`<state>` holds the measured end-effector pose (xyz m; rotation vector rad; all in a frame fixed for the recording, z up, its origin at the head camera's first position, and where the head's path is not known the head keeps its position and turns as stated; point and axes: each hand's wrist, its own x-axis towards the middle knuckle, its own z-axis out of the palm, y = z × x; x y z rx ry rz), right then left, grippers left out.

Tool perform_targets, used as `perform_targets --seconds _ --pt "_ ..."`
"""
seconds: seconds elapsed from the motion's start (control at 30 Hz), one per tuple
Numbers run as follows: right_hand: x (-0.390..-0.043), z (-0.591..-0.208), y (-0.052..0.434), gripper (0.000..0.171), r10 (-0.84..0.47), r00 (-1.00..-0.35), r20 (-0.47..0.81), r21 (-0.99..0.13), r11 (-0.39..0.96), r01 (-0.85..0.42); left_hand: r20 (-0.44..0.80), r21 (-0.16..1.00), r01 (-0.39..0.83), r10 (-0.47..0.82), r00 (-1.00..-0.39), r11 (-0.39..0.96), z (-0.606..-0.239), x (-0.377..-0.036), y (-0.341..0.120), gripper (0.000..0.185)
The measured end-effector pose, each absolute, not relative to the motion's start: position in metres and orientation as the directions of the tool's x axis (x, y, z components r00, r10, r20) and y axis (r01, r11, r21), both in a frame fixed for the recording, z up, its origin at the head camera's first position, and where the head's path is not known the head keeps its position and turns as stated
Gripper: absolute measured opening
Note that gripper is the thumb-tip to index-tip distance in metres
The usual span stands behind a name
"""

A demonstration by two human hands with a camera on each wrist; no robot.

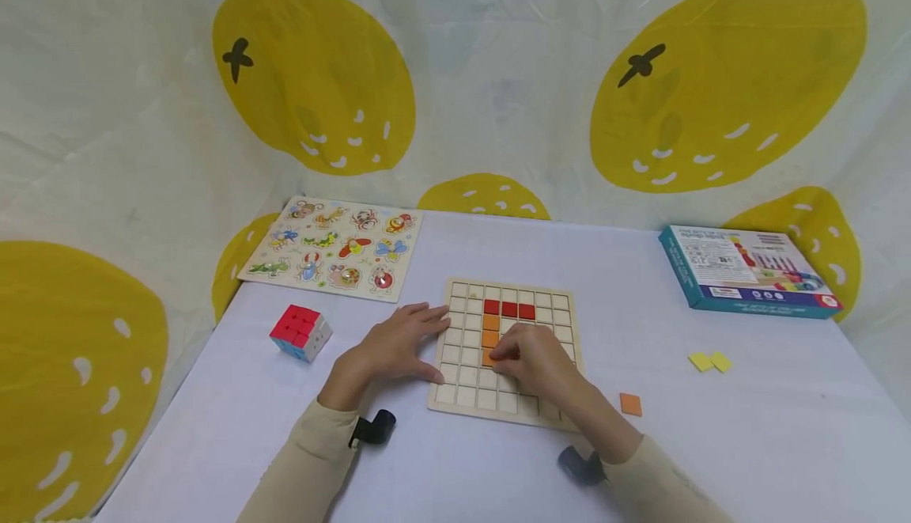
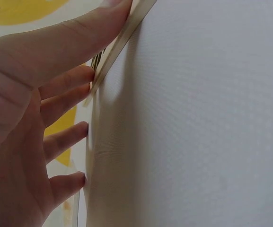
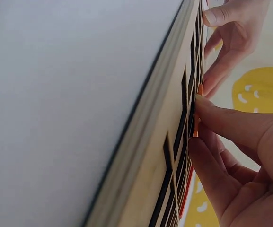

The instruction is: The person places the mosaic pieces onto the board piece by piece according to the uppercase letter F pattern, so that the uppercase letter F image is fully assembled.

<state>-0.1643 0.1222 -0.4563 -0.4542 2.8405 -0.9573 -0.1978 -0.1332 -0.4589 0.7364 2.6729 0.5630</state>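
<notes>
Over on the left sits a Rubik's cube (image 1: pixel 301 332), behind it an insect peg puzzle (image 1: pixel 333 248); far right, a teal game box (image 1: pixel 747 271), two yellow tiles (image 1: pixel 710 361) lying nearer.

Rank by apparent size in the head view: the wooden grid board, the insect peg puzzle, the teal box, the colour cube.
1. Wooden grid board and insect peg puzzle: too alike to rank, and the puzzle lies farther off.
2. Teal box.
3. Colour cube.
</notes>
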Motion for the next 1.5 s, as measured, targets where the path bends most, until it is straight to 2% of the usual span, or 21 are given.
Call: perform_targets --seconds 0.33,0.8,1.0,1.1,1.27,1.5 --pt "-0.171 -0.459 0.128 0.013 -0.338 -0.940 -0.042 -0.675 0.703 -0.223 -0.193 0.437 0.418 0.537 -0.821 0.796 -0.459 -0.199 -0.134 0.091" --pt "-0.172 -0.459 0.126 0.013 -0.299 -0.952 -0.066 -0.676 0.715 -0.178 -0.186 0.440 0.424 0.543 -0.819 0.791 -0.459 -0.200 -0.133 0.092" --pt "-0.172 -0.458 0.128 0.013 -0.320 -0.944 -0.074 -0.678 0.711 -0.188 -0.190 0.440 0.423 0.542 -0.818 0.792 -0.459 -0.199 -0.132 0.092" --pt "-0.170 -0.458 0.134 0.020 -0.357 -0.933 -0.053 -0.707 0.673 -0.217 -0.187 0.448 0.427 0.549 -0.815 0.786 -0.460 -0.199 -0.131 0.091" --pt "-0.163 -0.454 0.153 0.042 -0.362 -0.932 0.031 -0.760 0.597 -0.258 -0.185 0.448 0.429 0.551 -0.814 0.785 -0.461 -0.198 -0.131 0.092" --pt "-0.151 -0.442 0.191 0.055 -0.272 -0.962 0.037 -0.690 0.689 -0.221 -0.184 0.441 0.424 0.542 -0.820 0.791 -0.459 -0.198 -0.132 0.091"
